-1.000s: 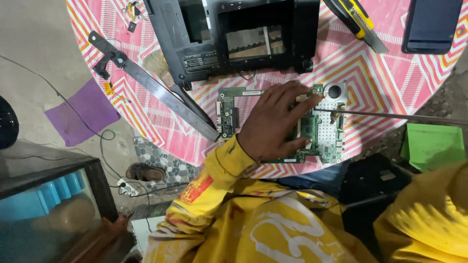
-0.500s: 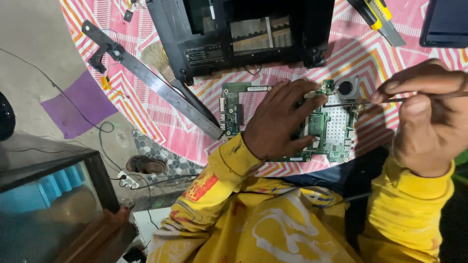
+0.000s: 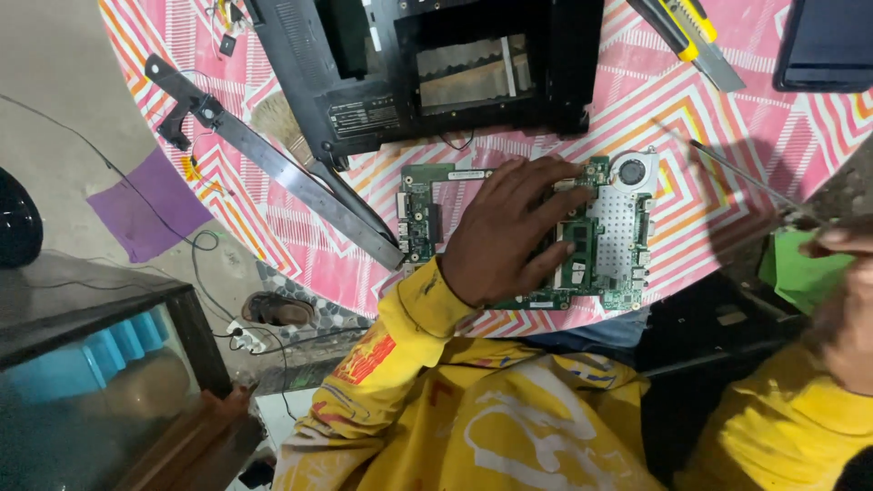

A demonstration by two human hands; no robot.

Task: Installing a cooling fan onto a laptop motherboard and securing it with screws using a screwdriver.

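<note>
your view is evenly lit from above with soft shadows on the striped worktop (image 3: 727,136), no strong glare, the left hand (image 3: 500,236) sharp while your right hand (image 3: 841,309) smears with motion blur at the dim right edge.

My left hand (image 3: 505,232) lies palm down near the desk's near edge, fingers (image 3: 546,173) spread and pointing toward the far right, the wrist bent slightly and the yellow sleeve running back toward my body. My right hand (image 3: 846,309) sits at the right edge of view, blurred, fingers curled shut in a pinch, its forearm in a yellow sleeve below.
</note>
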